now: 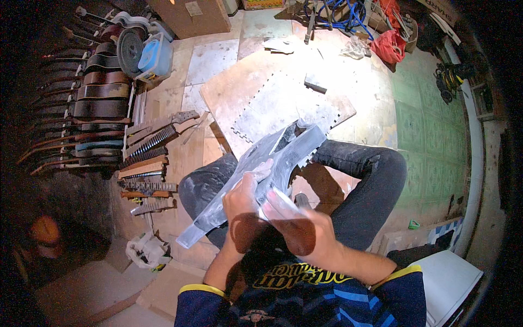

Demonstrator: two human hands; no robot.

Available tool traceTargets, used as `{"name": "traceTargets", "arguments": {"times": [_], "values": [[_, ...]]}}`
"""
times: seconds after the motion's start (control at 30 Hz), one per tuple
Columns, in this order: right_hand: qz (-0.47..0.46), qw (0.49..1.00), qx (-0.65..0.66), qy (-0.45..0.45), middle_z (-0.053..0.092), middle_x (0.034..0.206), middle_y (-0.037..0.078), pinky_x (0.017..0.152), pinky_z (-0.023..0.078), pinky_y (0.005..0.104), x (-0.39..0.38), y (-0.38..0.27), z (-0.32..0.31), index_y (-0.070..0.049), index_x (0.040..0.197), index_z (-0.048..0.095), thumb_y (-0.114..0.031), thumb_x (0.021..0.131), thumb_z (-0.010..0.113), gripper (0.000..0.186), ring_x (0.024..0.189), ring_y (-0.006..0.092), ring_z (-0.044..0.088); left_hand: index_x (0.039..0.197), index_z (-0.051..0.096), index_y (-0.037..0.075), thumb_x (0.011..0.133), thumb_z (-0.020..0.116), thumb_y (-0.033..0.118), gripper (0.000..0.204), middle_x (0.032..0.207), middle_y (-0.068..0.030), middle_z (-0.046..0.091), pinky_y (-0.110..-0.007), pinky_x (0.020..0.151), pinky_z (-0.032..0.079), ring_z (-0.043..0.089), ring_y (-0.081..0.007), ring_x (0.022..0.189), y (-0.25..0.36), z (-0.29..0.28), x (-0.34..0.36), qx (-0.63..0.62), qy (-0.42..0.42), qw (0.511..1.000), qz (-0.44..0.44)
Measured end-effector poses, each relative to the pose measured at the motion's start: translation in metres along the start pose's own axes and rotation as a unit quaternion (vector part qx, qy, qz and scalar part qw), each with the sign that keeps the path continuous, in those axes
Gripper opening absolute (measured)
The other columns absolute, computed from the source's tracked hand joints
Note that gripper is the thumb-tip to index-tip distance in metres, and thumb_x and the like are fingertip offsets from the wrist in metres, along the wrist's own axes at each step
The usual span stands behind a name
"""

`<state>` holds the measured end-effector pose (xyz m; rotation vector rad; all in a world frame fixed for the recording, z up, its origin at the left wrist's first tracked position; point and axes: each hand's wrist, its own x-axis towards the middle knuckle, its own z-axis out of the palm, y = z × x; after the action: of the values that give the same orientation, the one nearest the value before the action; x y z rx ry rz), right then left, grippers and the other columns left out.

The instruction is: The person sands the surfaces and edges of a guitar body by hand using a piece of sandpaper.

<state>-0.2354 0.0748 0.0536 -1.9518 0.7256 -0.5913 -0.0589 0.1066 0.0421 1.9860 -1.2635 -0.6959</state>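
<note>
- As the curled left hand (241, 197) grips the guitar body (259, 155), brace it.
- Right hand (292, 220) lies nearly flat alongside, anything held unclear: press evenly.

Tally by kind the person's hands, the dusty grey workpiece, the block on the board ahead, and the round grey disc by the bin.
Hands: 2 (left hand, right hand)
Dusty grey workpiece: 1
Block: 1
Round grey disc: 1
Total: 5
</note>
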Motion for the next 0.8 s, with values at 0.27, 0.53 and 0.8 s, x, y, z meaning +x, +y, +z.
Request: {"name": "traceTargets", "arguments": {"times": [0.27,0.53,0.8], "values": [[0.008,0.999,0.016,0.05,0.06,0.085,0.016,0.068,0.048,0.0423,-0.012,0.01,0.007,-0.015,0.128,0.066,-0.009,0.083,0.066,0.045,0.074,0.0353,0.061,0.114,0.063,0.001,0.08,0.073,0.03,0.046,0.112,-0.0218,0.071,-0.04,0.084,0.054,0.07,-0.0375,0.104,0.007,0.002,0.01,-0.012,0.001,1.0,0.019],[0.054,0.998,0.02,0.021,0.057,0.087,0.017,0.064,0.043,0.0449,-0.011,0.009,0.006,-0.014,0.127,0.066,-0.018,0.086,0.064,0.041,0.073,0.0357,0.055,0.119,0.065,0.006,0.084,0.067,0.036,0.046,0.102,-0.0218,0.071,-0.042,0.079,0.054,0.069,-0.0404,0.097,0.004,0.001,0.012,-0.006,0.011,1.0,0.024],[-0.016,0.998,-0.063,-0.006,0.062,0.097,0.013,0.063,0.042,0.0447,0.002,0.007,0.0,-0.018,0.131,0.065,-0.015,0.087,0.061,0.044,0.071,0.0324,0.051,0.114,0.064,0.004,0.082,0.07,0.029,0.04,0.096,-0.022,0.071,-0.044,0.073,0.053,0.069,-0.0406,0.091,0.007,0.002,0.012,0.036,-0.015,0.999,-0.009]]}}
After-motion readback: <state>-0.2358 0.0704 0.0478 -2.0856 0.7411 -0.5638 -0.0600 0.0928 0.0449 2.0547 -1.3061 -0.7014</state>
